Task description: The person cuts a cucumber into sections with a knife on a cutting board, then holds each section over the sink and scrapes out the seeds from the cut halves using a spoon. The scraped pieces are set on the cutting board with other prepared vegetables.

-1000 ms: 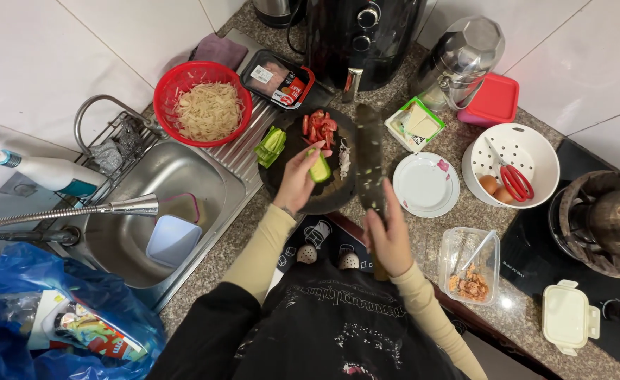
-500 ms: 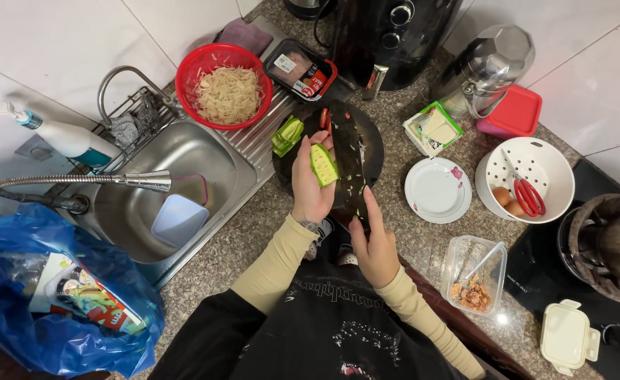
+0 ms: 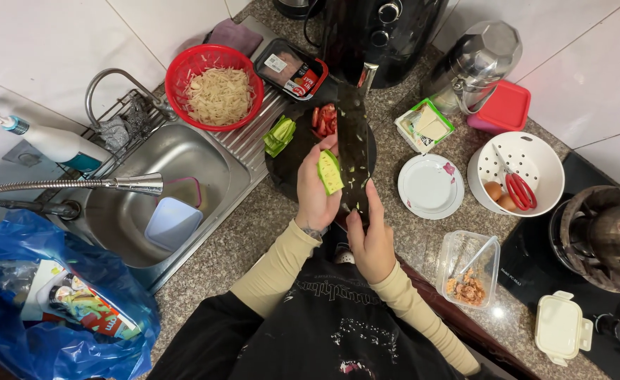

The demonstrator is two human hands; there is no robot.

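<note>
Green cucumber piece (image 3: 330, 171) is sitting in the left hand (image 3: 316, 200), pressed against the knife (image 3: 353, 151); the right hand (image 3: 371, 239) is gripping its handle, blade pointing away over the dark board (image 3: 289, 165).

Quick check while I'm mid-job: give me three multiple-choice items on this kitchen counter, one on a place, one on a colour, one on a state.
1. Where are the scissors?
A. In the white colander
B. In the sink
C. On the small white plate

2. What colour is the basket of shredded strips?
A. Blue
B. Red
C. White

3. What is the left hand doing?
A. Resting empty on the counter
B. Holding a green vegetable piece against the knife
C. Turning the tap

Answers:
1 A, the red handles lie inside it beside the eggs.
2 B, its rim is red.
3 B, its grip is closed on the piece, at the blade the right hand holds.
</note>
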